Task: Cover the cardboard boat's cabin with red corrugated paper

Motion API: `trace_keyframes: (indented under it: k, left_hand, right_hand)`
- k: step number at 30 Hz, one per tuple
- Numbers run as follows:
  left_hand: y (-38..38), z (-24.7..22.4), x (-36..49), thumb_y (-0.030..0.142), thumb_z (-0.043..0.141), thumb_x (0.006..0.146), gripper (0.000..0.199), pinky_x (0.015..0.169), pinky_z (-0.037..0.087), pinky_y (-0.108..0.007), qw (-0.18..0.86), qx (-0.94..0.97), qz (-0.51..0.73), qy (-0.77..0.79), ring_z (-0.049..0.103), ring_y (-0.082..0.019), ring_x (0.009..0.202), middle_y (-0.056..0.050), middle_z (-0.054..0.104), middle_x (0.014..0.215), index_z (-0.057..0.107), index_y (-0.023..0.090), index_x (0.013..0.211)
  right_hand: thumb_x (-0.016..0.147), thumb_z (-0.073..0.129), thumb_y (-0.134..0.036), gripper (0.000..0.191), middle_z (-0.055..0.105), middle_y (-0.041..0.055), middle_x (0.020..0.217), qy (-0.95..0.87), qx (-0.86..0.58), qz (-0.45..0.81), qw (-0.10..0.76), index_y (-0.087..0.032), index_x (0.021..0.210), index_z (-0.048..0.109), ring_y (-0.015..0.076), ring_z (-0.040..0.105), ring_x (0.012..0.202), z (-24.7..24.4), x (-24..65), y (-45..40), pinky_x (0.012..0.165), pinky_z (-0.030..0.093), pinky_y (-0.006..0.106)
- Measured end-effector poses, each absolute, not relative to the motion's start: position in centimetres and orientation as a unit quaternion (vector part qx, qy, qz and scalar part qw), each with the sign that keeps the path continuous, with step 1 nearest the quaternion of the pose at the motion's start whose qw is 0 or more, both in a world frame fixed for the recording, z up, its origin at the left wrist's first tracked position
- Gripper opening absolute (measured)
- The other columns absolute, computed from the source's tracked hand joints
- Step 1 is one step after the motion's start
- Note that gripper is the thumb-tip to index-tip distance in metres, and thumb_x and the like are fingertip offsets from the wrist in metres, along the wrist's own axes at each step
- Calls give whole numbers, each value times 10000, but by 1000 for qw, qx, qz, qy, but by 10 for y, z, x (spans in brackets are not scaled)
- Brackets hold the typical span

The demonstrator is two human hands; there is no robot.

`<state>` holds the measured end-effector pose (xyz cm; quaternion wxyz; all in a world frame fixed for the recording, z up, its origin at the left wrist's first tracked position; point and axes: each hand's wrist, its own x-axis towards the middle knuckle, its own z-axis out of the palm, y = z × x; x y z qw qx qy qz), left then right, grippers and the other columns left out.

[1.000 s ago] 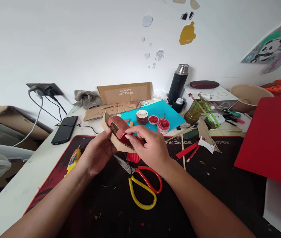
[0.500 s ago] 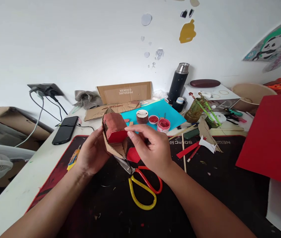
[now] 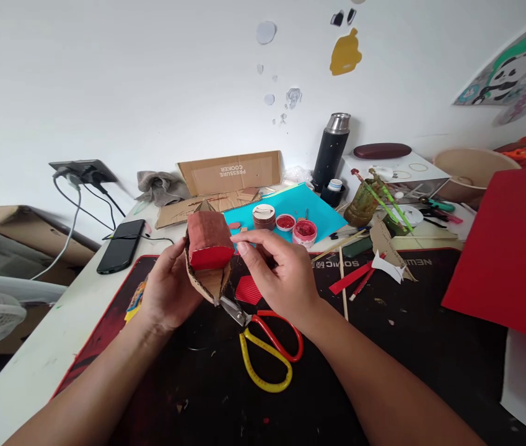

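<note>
A small cardboard boat [image 3: 216,282] with a pointed hull rests in my left hand [image 3: 170,294], whose fingers wrap round its left side and underside. On the hull sits a cabin [image 3: 210,238] with a reddish-brown curved roof and a bright red end panel. Close to the cabin's right edge is my right hand [image 3: 285,272], thumb and index finger pinched together; anything between those tips is too small to make out. Scissors [image 3: 267,347] with one red and one yellow handle lie beneath the hands, their blade tips hidden by the boat. Behind them lies a ridged red piece [image 3: 248,290].
Paint jars [image 3: 304,232] stand on a blue sheet [image 3: 323,210] behind the hands. Red strips and a pencil [image 3: 362,286] lie right on the black mat [image 3: 406,347]. A large red sheet [image 3: 508,254] is far right, a phone [image 3: 121,246] left. A black flask [image 3: 330,155] stands behind.
My left hand has turned the boat so its pointed end and red panel face more toward me. My right hand's pinch stays beside the cabin's edge. The view has shifted slightly.
</note>
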<state>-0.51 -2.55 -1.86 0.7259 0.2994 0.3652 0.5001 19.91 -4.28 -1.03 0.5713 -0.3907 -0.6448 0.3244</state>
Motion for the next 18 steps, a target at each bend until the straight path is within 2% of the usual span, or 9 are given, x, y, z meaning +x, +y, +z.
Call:
trace_keyframes:
  k: [6, 12, 18]
  left_hand:
    - [-24, -20, -2, 542, 712, 948, 418, 1142, 610, -577, 728, 302, 495, 366, 712, -440, 1382, -131, 870, 1222, 840, 199, 1149]
    - [-23, -24, -5, 476, 773, 918, 340, 1131, 621, -506, 724, 286, 497, 384, 761, -401, 1303, -125, 882, 1132, 840, 175, 1062]
    - [-23, -24, -7, 445, 767, 939, 307, 1118, 628, -468, 731, 296, 493, 367, 791, -375, 1245, -112, 886, 1068, 839, 165, 1043]
  right_hand:
    - [1105, 632, -317, 197, 878, 60, 1121, -675, -377, 300, 559, -273, 1136, 823, 214, 804, 896, -9, 198, -45, 820, 604, 336]
    - [1128, 606, -239, 232, 881, 67, 1227, -737, -325, 240, 541, -264, 1227, 814, 218, 854, 1048, -18, 195, -44, 906, 640, 321]
    - [1153, 582, -248, 250, 884, 67, 1228, -760, -309, 172, 545, -221, 1257, 808, 194, 866, 1052, -27, 193, -41, 886, 666, 285]
